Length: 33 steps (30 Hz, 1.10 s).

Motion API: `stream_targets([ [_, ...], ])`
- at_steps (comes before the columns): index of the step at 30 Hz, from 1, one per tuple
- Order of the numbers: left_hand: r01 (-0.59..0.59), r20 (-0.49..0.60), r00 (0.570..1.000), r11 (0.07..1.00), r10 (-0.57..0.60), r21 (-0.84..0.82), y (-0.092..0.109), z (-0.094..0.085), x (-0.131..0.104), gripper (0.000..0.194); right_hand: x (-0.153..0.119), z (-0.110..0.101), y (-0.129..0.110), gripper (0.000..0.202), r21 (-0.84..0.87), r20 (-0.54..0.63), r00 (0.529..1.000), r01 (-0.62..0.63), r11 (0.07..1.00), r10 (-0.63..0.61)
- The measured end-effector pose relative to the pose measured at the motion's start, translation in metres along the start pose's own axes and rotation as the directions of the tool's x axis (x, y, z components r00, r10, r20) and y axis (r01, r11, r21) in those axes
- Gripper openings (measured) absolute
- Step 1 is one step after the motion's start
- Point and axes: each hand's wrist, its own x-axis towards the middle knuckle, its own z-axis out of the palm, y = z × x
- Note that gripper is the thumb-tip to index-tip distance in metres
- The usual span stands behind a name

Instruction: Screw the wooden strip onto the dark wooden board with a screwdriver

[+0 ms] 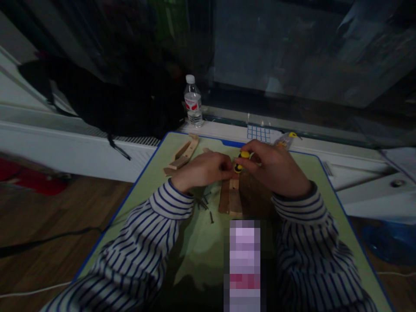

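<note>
My right hand is closed around a yellow and black screwdriver, with thumb and fingers on its handle. Close to the tool's lower end, my left hand has its fingers pinched together; what lies between them is too small to tell. Below both hands a light wooden strip with a hole rests on a darker brown board. Several loose screws lie on the table beside the board, by my left wrist. Shadow hides the screwdriver's tip.
The pale green table has a blue edge. Joined wooden pieces lie at its far left. A water bottle stands on the sill near a black bag. Behind my right hand are a plastic bag and checkered paper.
</note>
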Motion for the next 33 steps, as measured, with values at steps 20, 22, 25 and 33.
stream_targets([
  [20, -0.021, -0.18, 0.984, 0.995, 0.003, -0.098, 0.011, 0.006, 0.003, 0.023, -0.001, -0.002, -0.003, 0.032, 0.11, -0.031, 0.996, 0.087, 0.99, -0.084],
  [22, -0.014, -0.19, 0.982, 0.995, -0.004, -0.094, 0.012, 0.005, 0.003, 0.024, -0.001, -0.003, -0.003, 0.03, 0.1, -0.011, 0.996, 0.084, 0.991, -0.083],
  [25, -0.027, -0.211, 0.977, 0.993, 0.002, -0.113, 0.014, 0.004, 0.003, 0.027, 0.0, -0.002, -0.002, 0.028, 0.096, -0.003, 0.998, 0.068, 0.993, -0.068],
  [33, -0.053, -0.213, 0.977, 0.992, 0.027, -0.114, 0.013, 0.003, 0.002, 0.027, 0.0, 0.0, 0.0, 0.027, 0.026, -0.044, 0.999, 0.033, 0.999, -0.032],
])
